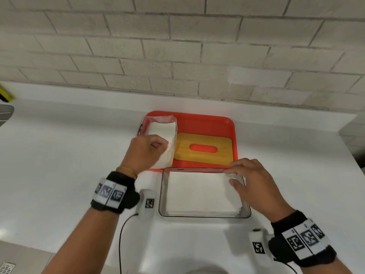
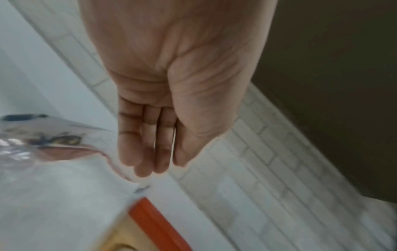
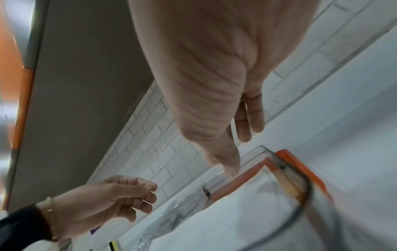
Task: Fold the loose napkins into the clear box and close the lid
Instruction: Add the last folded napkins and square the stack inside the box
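A clear box (image 1: 161,194) stands on the white counter in front of me, with a flat stack of white napkins (image 1: 199,192) inside. My right hand (image 1: 235,176) hovers over its far right corner, fingers straight, thumb down at the napkins' edge (image 3: 231,171). Behind the box, a red tray (image 1: 207,123) holds the wooden lid (image 1: 183,149) with its oval slot. A torn plastic pack of napkins (image 1: 161,129) sits at the tray's left. My left hand (image 1: 158,147) is over that pack with its fingers (image 2: 150,144) straight and nothing in them.
A brick wall runs close behind the tray. A grey object (image 1: 6,111) sits at the far left edge of the counter. A black cable (image 1: 122,230) trails from my left wrist toward the counter's front edge.
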